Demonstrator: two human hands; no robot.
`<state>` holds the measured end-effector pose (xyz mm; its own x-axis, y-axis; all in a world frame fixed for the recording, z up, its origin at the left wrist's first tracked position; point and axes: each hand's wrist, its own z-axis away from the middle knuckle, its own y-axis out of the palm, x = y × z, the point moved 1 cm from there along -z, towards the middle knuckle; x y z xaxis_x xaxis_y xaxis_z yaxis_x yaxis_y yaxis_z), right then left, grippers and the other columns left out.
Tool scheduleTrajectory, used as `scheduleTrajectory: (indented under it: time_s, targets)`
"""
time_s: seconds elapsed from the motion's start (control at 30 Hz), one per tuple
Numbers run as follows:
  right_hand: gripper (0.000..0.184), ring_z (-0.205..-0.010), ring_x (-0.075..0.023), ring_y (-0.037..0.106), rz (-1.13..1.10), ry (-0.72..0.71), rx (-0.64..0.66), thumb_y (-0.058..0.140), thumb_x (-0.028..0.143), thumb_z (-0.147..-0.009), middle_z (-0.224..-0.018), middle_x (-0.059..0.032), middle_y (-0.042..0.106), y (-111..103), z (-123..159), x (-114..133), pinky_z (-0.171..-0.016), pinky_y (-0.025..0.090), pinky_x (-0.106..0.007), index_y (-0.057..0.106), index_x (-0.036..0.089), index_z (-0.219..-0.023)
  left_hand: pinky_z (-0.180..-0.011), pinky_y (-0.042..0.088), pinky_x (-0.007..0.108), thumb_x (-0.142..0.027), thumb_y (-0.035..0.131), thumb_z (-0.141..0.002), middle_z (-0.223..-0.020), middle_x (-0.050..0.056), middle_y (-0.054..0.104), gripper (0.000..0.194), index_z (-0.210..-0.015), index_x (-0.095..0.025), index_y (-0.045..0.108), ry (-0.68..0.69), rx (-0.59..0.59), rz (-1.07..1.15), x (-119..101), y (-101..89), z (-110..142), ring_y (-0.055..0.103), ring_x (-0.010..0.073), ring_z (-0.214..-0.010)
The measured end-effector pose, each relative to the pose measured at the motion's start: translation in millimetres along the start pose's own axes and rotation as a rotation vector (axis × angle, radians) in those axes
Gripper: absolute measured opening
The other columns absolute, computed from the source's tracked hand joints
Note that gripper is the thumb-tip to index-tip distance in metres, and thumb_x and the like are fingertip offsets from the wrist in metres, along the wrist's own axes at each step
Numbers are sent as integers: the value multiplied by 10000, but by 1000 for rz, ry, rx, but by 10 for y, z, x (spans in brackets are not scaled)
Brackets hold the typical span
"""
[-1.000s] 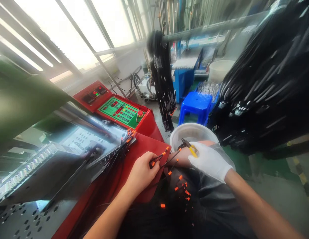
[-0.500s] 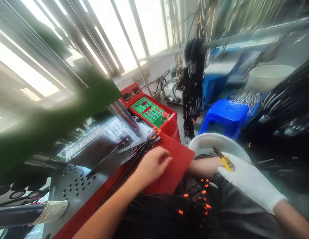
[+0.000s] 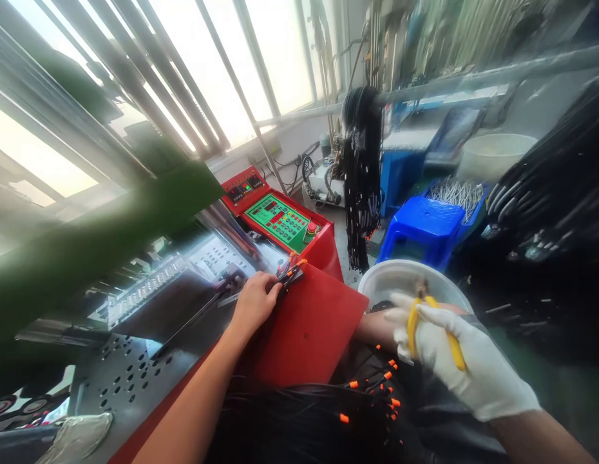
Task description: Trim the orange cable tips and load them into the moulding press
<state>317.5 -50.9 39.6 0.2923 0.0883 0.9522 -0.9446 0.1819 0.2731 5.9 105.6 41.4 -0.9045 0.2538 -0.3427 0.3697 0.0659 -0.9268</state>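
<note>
My left hand (image 3: pixel 255 301), bare, is closed around a small bundle of black cables with orange tips (image 3: pixel 294 265) at the corner of the red plate (image 3: pixel 309 328). The tips stick out beyond its thumb and fingers. My right hand (image 3: pixel 456 357), in a white glove, holds yellow-handled pliers (image 3: pixel 458 348) above my lap, the handles spread apart. Their jaws point away from me and are blurred. More black cables with orange ends (image 3: pixel 355 385) lie across my lap, below the red plate.
On the left stands a machine with a perforated metal bed (image 3: pixel 130 374) and a blurred green frame (image 3: pixel 149 206). Behind my left hand is a red control box (image 3: pixel 328 248). A white tub (image 3: pixel 447 277) and a blue stool (image 3: pixel 425 222) stand at right. Black cables (image 3: pixel 362 167) hang from a rail.
My left hand has moved left and forward from over the red plate and closed on the cable bundle. The pliers' handles have spread and turned upright in my right hand.
</note>
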Motion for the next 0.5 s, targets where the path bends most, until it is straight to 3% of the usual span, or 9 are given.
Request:
scheduleTrajectory:
  time_s: [0.07,0.13,0.23,0.3,0.4,0.5]
  targets:
    - [208,-579,-197,580,-135,211,70,484,336,-840,-734,-77,625,33,-26,-75,-508,491,-329,626,185,-854,-700,408,308,-364,514,-810,-809,49,615,221,-829,-184,640,-26,-12,37,-28,-67,11,562,202,-755]
    - [187,-597,-177,571,-161,290,78,539,337,-817,-699,-56,608,45,11,-42,-552,496,-298,628,182,-870,-652,412,291,-394,465,-839,-775,37,633,264,-855,-181,622,-56,2,84,-64,-154,41,564,183,-689]
    - [346,-830,-209,598,-13,75,-24,671,336,-737,-848,-49,635,80,103,141,-766,504,-301,599,220,-1054,-578,413,250,-442,430,-862,-718,16,644,312,-862,-178,595,-99,85,291,-124,-258,83,552,154,-610]
    - [441,-895,-221,588,-89,55,6,650,362,-740,-989,-59,623,153,114,190,-819,492,-326,546,246,-1153,-547,399,232,-461,478,-840,-692,11,634,310,-832,-171,589,-132,105,427,-157,-292,90,536,142,-580]
    - [422,-755,-214,594,-302,249,153,470,422,-805,-955,-98,608,284,40,84,-680,511,-359,533,199,-1158,-494,358,213,-465,538,-812,-626,-8,584,307,-814,-161,585,-176,98,530,-205,-313,89,477,112,-498]
    - [381,-590,-186,544,-307,384,225,442,419,-784,-744,-89,580,357,4,29,-550,484,-340,604,138,-985,-445,300,191,-465,553,-813,-570,-42,504,322,-921,-166,606,-178,154,603,-315,-380,137,405,84,-450]
